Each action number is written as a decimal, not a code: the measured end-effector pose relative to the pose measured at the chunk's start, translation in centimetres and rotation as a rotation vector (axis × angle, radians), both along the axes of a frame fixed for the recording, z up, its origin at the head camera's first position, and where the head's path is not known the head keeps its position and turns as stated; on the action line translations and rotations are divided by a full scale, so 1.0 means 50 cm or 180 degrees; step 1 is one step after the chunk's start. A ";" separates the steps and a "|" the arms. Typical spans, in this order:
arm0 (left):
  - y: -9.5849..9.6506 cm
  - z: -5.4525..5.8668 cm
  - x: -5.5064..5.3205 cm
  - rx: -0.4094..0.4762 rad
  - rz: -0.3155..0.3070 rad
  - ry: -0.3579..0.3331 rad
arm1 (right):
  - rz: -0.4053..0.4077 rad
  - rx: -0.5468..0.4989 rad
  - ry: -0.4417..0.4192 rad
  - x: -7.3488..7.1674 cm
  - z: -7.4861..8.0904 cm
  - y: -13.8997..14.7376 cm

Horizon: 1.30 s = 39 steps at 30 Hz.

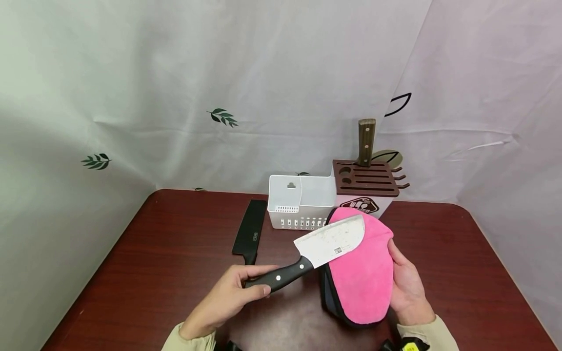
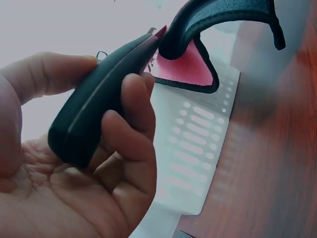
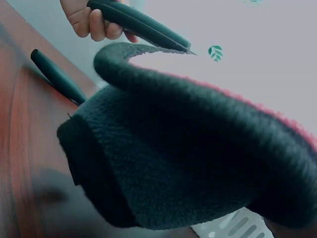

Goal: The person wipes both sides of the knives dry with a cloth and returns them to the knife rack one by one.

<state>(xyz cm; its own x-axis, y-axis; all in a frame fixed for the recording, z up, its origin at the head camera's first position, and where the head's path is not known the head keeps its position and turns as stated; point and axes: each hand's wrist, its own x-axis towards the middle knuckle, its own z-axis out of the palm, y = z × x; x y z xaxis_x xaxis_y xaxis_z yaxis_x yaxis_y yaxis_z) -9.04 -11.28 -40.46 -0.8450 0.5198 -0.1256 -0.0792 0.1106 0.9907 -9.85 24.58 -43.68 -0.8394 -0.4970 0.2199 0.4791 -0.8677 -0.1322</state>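
Note:
My left hand (image 1: 226, 297) grips a cleaver (image 1: 329, 243) by its black riveted handle, thumb and fingers curled round it in the left wrist view. Its broad silver blade has speckled marks and points up to the right, its flat side over a pink cloth (image 1: 362, 287). Dark grey on its back with a black border, the folded cloth hangs from my right hand (image 1: 408, 290). That hand grips its right edge, the fingers mostly hidden behind it. A black-bladed knife (image 1: 249, 229) lies on the table beyond my left hand.
At the back of the brown table (image 1: 175, 253) stands a white perforated basket (image 1: 281, 217), joined to a knife block (image 1: 373, 187) with a slotted brown top and side hooks. A wooden-handled knife (image 1: 366, 141) stands in a slot. A pale curtain (image 1: 272, 73) hangs behind.

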 end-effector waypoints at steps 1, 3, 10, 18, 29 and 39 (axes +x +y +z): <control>-0.001 0.000 0.000 0.0003 0.0020 -0.0013 | -0.0006 -0.0013 -0.0010 0.000 0.000 0.001; -0.001 -0.001 0.000 0.0031 0.0025 0.0021 | -0.0009 -0.0036 -0.0006 0.000 0.000 0.002; 0.000 -0.006 0.004 0.0060 0.0019 0.0165 | 0.0041 -0.0054 0.0001 0.002 -0.002 -0.002; 0.006 -0.010 0.005 0.0074 -0.0028 0.0083 | 0.0184 0.0052 0.0012 0.007 -0.007 -0.022; 0.010 -0.008 0.008 0.0038 0.0015 -0.0034 | 0.0432 0.0254 0.0232 0.015 -0.014 -0.062; 0.013 -0.011 0.010 0.0115 -0.0017 0.0007 | 0.0586 0.0293 0.0248 0.026 -0.019 -0.086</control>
<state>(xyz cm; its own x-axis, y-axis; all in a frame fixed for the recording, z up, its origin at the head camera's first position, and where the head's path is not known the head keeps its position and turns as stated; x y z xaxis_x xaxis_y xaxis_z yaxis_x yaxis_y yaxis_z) -8.54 -10.64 -41.03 -0.8425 0.5284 -0.1048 -0.0766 0.0751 0.9942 -8.56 20.29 -44.63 -0.7149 -0.6613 0.2270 0.6137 -0.7491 -0.2497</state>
